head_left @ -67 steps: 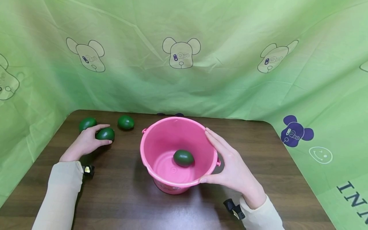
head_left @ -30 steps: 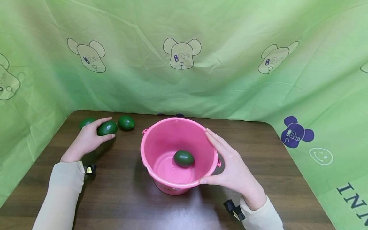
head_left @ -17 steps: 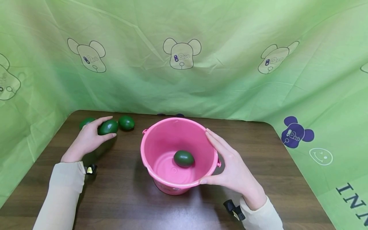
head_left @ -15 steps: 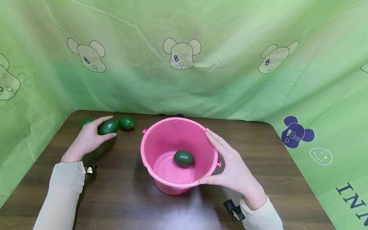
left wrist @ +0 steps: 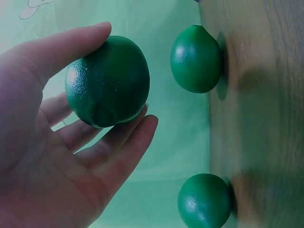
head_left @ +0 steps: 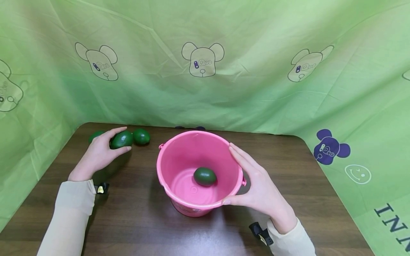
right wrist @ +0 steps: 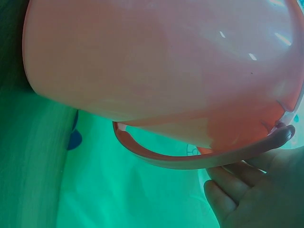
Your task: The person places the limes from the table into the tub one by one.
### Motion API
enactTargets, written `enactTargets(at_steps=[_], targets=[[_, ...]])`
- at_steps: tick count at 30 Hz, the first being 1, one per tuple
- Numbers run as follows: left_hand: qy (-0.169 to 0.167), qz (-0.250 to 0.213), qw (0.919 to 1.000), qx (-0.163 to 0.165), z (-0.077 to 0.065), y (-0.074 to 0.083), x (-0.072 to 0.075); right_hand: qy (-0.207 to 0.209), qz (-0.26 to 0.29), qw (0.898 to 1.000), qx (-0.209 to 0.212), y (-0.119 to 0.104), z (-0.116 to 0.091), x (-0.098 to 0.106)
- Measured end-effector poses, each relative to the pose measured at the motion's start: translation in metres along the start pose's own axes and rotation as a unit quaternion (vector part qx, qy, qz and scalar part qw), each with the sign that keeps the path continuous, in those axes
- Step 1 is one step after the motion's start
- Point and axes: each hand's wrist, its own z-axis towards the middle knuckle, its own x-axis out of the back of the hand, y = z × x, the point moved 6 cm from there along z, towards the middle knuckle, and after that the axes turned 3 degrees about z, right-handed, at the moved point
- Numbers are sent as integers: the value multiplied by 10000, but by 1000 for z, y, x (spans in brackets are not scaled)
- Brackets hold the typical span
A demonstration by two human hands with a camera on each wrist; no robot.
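Observation:
My left hand (head_left: 97, 154) grips a dark green lime (head_left: 121, 139) between thumb and fingers, and the left wrist view shows this lime (left wrist: 109, 80) held away from the table. To its right lies another lime (head_left: 141, 137); a further lime (head_left: 95, 136) is partly hidden behind the hand. A pink bucket (head_left: 198, 149) stands mid-table with one lime (head_left: 205, 176) on its bottom. My right hand (head_left: 261, 185) holds the bucket's right rim, thumb at the front and fingers at the back. In the right wrist view the bucket's handle (right wrist: 175, 161) hangs down beside that hand.
The brown wooden table (head_left: 128, 220) is enclosed at the back and sides by a green cloth (head_left: 153, 96) printed with bear heads. Black wrist cameras are strapped at both cuffs, the left camera (head_left: 101, 188) close over the table.
My left hand has raised the lime and shifted it slightly to the right and back, nearer the lime beside it. The right hand and bucket have stayed in place.

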Motion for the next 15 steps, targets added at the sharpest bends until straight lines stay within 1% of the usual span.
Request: enactTargets(at_steps=[7, 15], targets=[[189, -8, 9997, -152, 1, 5, 3, 2, -67, 10000, -36, 1, 0, 0], [290, -58, 9995, -142, 3, 11, 5, -1, -76, 9999, -96, 2, -1, -1]])
